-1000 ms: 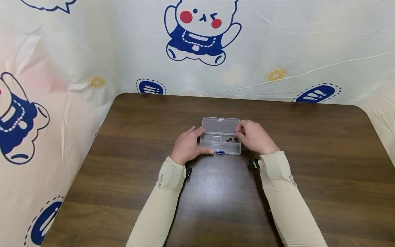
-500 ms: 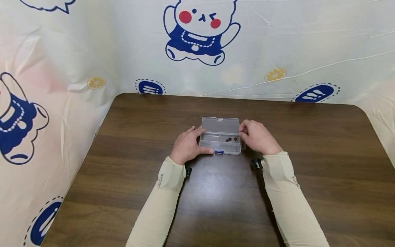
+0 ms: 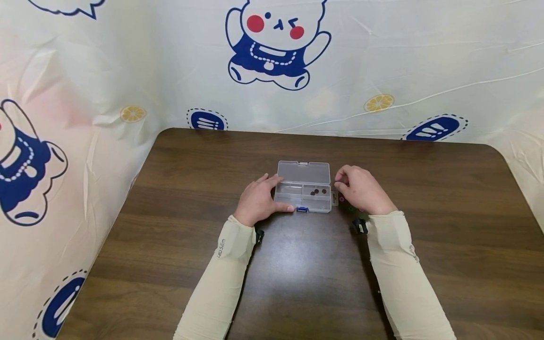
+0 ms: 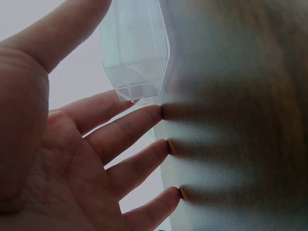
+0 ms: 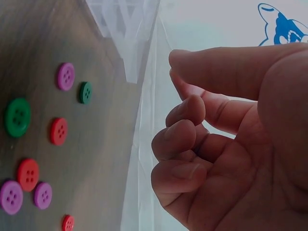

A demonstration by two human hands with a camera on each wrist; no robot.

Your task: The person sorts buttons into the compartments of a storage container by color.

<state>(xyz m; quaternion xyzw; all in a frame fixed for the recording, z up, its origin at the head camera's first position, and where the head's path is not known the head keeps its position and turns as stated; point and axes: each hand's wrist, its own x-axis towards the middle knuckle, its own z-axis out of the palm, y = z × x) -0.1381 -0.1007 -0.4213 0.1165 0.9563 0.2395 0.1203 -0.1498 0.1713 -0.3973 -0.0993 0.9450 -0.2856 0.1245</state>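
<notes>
A clear plastic compartment box [image 3: 316, 205] with a blue latch lies on the table, its lid [image 3: 303, 172] swung open to the back. Several dark buttons [image 3: 316, 191] sit in its back right compartment. My left hand [image 3: 257, 199] touches the box's left end, thumb along the front edge, fingertips by the hinge; its fingers look straight and spread in the left wrist view. My right hand [image 3: 360, 188] hovers right of the box. In the right wrist view its thumb and index fingertips meet, the other fingers are curled, and nothing shows between them.
Loose four-hole buttons lie right of the box, partly beneath my right hand: a large green button [image 5: 18, 117], a small green one [image 5: 85, 92], red ones [image 5: 58, 131] and purple ones [image 5: 66, 76]. A printed curtain [image 3: 272, 108] rises behind the wooden table [image 3: 446, 198].
My right hand has drawn back to the right from the box's right edge, uncovering a clear tab and some buttons on the table. The left hand and the box stay in place.
</notes>
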